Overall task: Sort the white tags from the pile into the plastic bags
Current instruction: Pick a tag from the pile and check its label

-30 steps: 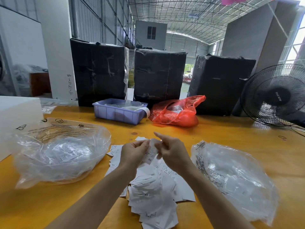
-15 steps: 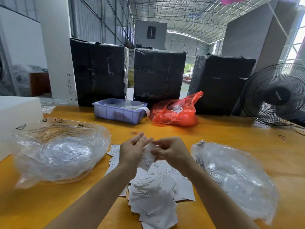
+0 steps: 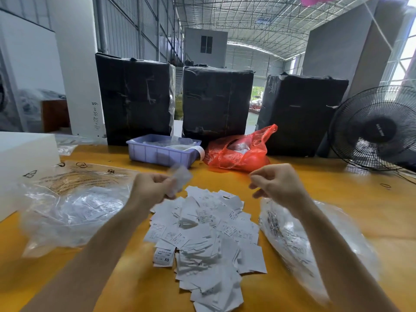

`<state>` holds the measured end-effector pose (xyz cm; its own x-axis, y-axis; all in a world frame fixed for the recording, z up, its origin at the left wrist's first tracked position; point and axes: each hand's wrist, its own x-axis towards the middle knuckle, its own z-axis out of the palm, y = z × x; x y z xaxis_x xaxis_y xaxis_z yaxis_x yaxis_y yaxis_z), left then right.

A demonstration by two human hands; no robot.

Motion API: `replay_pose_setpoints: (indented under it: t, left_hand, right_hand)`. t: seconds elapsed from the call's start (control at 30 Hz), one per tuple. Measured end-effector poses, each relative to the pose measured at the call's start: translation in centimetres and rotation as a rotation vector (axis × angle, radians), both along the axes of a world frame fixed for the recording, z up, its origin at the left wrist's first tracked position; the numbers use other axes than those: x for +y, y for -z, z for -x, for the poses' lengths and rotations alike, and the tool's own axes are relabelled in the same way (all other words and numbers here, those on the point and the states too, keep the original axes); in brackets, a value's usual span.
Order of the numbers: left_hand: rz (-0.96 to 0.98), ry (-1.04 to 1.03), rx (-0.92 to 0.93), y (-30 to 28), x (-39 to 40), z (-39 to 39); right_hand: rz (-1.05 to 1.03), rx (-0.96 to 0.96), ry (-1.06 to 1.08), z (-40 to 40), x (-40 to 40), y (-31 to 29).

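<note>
A pile of white tags lies on the yellow table between my forearms. My left hand is raised above the pile's far left edge and grips a blurred white tag. Above the pile's far right edge, my right hand has its fingers curled, and no tag shows in it. A clear plastic bag holding tags lies to the left of the pile. A second clear plastic bag with tags lies to the right, partly under my right forearm.
At the back of the table stand a lilac tray, a red plastic bag and three black wrapped boxes. A black fan is at the right, a white block at the left.
My hands were together over the pile, both on one tag. They have moved apart: the left went left with the tag, the right went right.
</note>
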<state>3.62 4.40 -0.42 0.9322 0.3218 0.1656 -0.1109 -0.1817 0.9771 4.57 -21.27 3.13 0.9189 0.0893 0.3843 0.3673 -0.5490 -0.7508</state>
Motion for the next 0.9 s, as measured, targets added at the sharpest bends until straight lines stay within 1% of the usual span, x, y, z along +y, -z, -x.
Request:
replay_pose_setpoints:
  t: [0.07, 0.13, 0.2, 0.27, 0.37, 0.47, 0.53, 0.57, 0.63, 0.67, 0.7, 0.77, 0.9]
  left_hand:
    - [-0.085, -0.171, 0.002, -0.2, 3.1, -0.5]
    - [-0.153, -0.296, 0.04, -0.1, 6.2, -0.9]
    - [-0.256, -0.403, 0.085, 0.1, 9.0, -1.0]
    - [-0.404, -0.505, 0.143, 0.4, 11.2, -0.6]
    - [-0.553, -0.593, 0.227, 1.0, 13.2, 0.2]
    - [-0.668, -0.611, 0.305, 1.4, 13.6, 0.4]
    - [-0.758, -0.621, 0.329, 1.5, 13.0, 0.3]
    - [-0.802, -0.632, 0.344, 1.3, 12.5, 0.3]
    - [-0.895, -0.664, 0.379, 0.9, 11.2, 0.4]
    - [-0.933, -0.683, 0.382, 0.7, 10.6, 0.3]
    - [-0.963, -0.692, 0.362, 0.5, 9.9, 0.2]
    - [-0.991, -0.642, 0.25, 0.1, 8.4, -0.3]
    - [-0.921, -0.396, -0.001, 0.3, 3.5, -1.0]
  right_hand:
    - [0.032, 0.092, 0.043, -0.1, -2.1, -0.9]
    - [0.087, 0.205, 0.073, -0.2, -4.0, -1.3]
    - [0.154, 0.315, 0.084, -0.5, -5.5, -1.3]
    - [0.265, 0.406, 0.105, -0.9, -6.4, -0.8]
    - [0.406, 0.503, 0.162, -1.7, -7.0, 0.5]
    - [0.509, 0.544, 0.263, -2.3, -7.6, 1.7]
    - [0.62, 0.554, 0.33, -2.4, -7.9, 2.2]
    - [0.685, 0.57, 0.351, -2.5, -8.0, 2.6]
    - [0.886, 0.59, 0.386, -2.0, -7.7, 2.8]
    - [0.944, 0.571, 0.402, -1.7, -7.4, 2.7]
    - [0.948, 0.563, 0.411, -1.5, -7.4, 2.9]
    - [0.911, 0.568, 0.406, -1.8, -7.9, 3.7]
    - [0.724, 0.501, 0.438, -2.6, -9.4, 5.3]
